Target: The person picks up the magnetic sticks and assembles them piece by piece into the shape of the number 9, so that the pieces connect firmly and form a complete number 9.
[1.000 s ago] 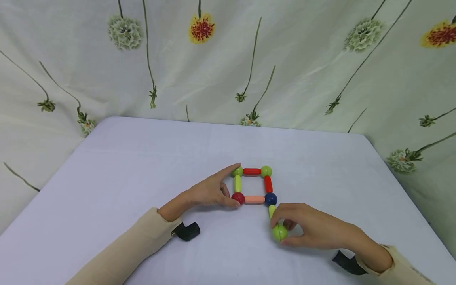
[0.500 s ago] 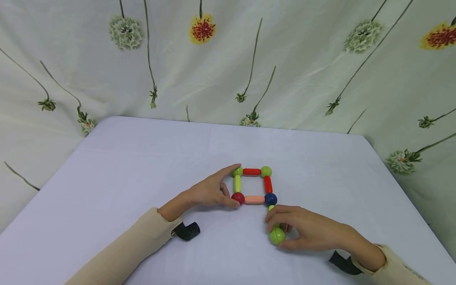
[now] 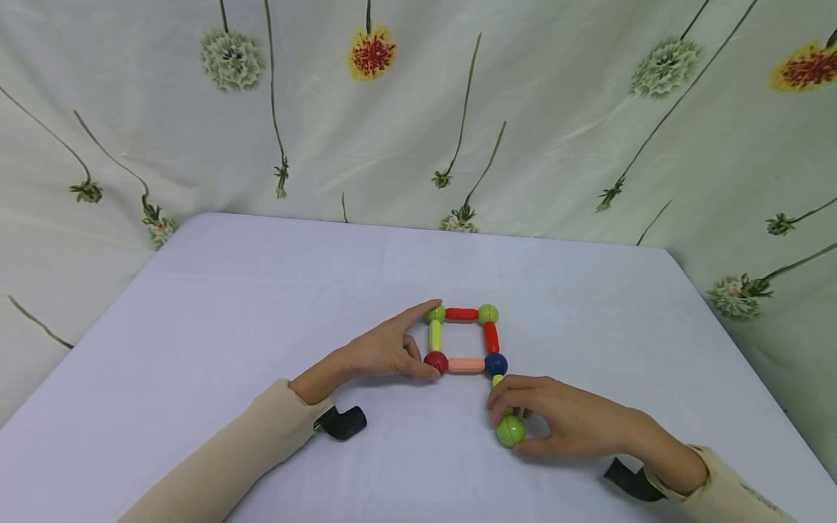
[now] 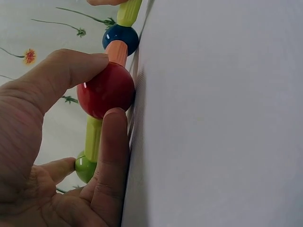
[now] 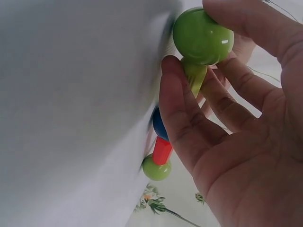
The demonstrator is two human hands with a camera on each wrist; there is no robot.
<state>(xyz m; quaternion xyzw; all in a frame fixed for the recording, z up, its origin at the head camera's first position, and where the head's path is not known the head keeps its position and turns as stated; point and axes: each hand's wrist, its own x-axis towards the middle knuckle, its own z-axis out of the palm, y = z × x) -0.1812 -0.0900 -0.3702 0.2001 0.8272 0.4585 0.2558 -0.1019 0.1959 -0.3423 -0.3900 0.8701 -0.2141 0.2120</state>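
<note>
A square of toy magnetic rods and balls lies on the cloth. My left hand (image 3: 386,354) pinches the red ball (image 3: 436,363) between thumb and a finger, its index fingertip on the far-left green ball (image 3: 437,314). A yellow-green rod (image 3: 435,335) joins these two. Red rods (image 3: 461,314) lead through another green ball (image 3: 487,314) to the blue ball (image 3: 495,364); a peach rod (image 3: 466,365) closes the near side. From the blue ball another yellow-green rod (image 5: 195,78) runs nearer, partly hidden by my right hand (image 3: 569,418), which grips the larger green ball (image 3: 510,431) at its end.
The table (image 3: 261,290) is covered in a pale lavender cloth. Behind it hangs a flower-print curtain (image 3: 418,116). Black wrist mounts (image 3: 343,423) stick out below both beige sleeves (image 3: 248,443).
My right hand has shifted slightly left with the larger green ball, its fingers settling further over the yellow-green rod. My left hand and the square have stayed put.
</note>
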